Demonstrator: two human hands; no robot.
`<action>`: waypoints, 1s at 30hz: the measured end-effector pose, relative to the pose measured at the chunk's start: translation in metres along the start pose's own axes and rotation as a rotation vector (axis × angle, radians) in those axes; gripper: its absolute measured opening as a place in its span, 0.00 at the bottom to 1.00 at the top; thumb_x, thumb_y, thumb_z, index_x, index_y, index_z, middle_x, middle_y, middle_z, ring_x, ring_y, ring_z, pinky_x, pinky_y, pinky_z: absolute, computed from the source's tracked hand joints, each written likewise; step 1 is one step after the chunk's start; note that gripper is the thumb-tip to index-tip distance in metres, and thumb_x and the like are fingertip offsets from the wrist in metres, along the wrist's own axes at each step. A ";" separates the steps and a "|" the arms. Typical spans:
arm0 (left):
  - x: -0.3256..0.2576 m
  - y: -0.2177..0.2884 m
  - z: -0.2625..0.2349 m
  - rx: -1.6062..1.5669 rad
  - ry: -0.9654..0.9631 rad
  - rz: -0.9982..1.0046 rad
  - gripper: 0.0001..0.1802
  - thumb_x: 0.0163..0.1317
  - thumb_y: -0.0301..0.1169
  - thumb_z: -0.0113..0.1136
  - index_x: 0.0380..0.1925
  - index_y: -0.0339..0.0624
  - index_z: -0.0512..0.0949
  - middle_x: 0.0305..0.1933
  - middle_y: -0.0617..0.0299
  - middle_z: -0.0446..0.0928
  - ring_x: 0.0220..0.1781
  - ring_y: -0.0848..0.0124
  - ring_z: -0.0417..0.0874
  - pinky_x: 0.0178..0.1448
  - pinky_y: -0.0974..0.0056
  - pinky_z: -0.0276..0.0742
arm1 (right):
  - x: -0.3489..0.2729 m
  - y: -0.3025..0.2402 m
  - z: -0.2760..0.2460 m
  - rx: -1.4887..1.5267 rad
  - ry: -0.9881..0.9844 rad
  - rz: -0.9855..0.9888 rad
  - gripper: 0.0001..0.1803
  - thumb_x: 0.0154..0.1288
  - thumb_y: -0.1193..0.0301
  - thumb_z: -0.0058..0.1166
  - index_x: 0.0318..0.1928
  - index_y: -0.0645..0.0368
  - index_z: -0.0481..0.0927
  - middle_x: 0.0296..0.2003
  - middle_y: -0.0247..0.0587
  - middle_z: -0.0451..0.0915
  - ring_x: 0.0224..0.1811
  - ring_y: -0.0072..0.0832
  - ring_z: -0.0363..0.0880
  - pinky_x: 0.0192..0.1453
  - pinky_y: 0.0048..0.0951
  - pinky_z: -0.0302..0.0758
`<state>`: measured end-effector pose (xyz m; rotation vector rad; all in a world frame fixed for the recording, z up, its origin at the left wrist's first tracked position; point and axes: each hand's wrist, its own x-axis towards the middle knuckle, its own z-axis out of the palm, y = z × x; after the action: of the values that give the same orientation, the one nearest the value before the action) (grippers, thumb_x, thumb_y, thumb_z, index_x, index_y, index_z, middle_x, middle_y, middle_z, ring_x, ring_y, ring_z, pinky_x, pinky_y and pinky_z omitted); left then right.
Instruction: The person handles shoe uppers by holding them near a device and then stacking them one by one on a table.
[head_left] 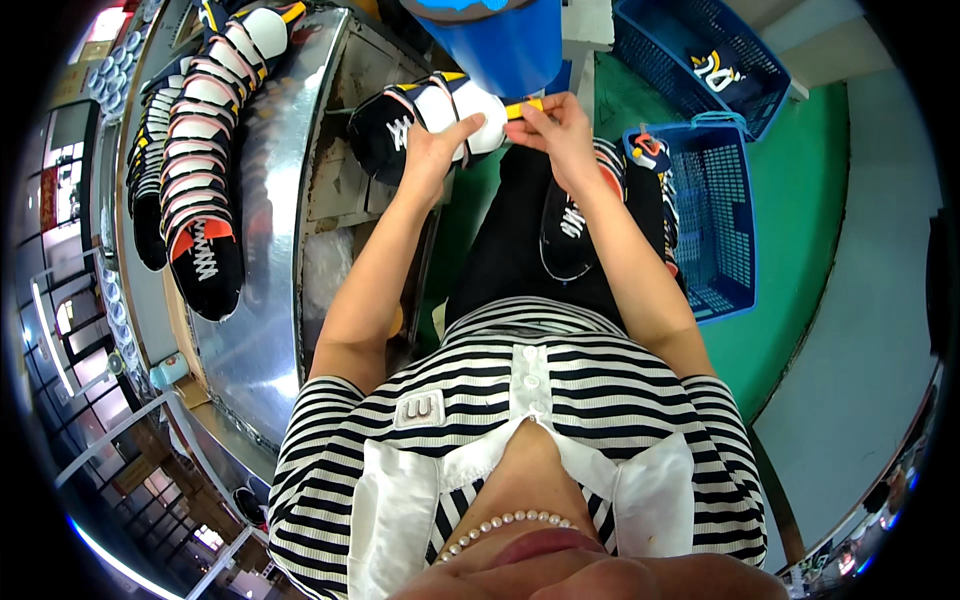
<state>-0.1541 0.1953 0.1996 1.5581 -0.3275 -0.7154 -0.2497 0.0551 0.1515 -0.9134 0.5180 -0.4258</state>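
Note:
My left hand (pixel 440 150) is closed round a nested bundle of shoe uppers (pixel 433 105), white and black with yellow trim; white laces show on the black toe at its left end. Off the bundle's right end sticks a small yellow strip (pixel 524 108). My right hand (pixel 563 135) pinches that strip between thumb and fingers. Across my lap, beneath my right forearm, lies another black shoe upper (pixel 570 235) with white laces, partly covered by the arm.
To the left, a metal table (pixel 265 190) carries long rows of nested shoe uppers (pixel 200 150). A blue bin (pixel 500 50) stands just beyond my hands. At right on the green floor are a blue basket (pixel 740 220) and a second basket (pixel 650 50), with uppers in them.

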 end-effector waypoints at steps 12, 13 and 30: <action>0.054 -0.006 0.009 -0.336 -0.017 -0.367 0.18 0.62 0.31 0.51 0.48 0.29 0.72 0.46 0.49 0.78 0.46 0.60 0.82 0.49 0.56 0.80 | 0.042 -0.010 -0.029 0.051 -0.173 0.287 0.07 0.65 0.72 0.51 0.33 0.63 0.72 0.28 0.41 0.78 0.34 0.29 0.82 0.33 0.21 0.78; 0.062 -0.011 0.009 -0.538 -0.039 -0.469 0.19 0.64 0.34 0.49 0.49 0.29 0.71 0.47 0.49 0.78 0.46 0.59 0.81 0.50 0.55 0.80 | 0.052 -0.009 -0.036 0.031 -0.182 0.327 0.07 0.65 0.72 0.52 0.33 0.62 0.72 0.27 0.39 0.78 0.31 0.26 0.82 0.29 0.18 0.76; -0.192 0.087 -0.159 -0.277 1.054 0.346 0.22 0.57 0.31 0.64 0.49 0.33 0.71 0.46 0.56 0.77 0.43 0.66 0.81 0.47 0.64 0.76 | 0.054 0.116 -0.233 -1.406 -0.228 -0.142 0.38 0.42 0.74 0.64 0.59 0.55 0.67 0.52 0.52 0.71 0.55 0.49 0.70 0.58 0.40 0.69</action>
<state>-0.1844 0.4247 0.3273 1.3620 0.2811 0.3565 -0.3286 -0.0589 -0.0757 -2.3275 0.5100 -0.0095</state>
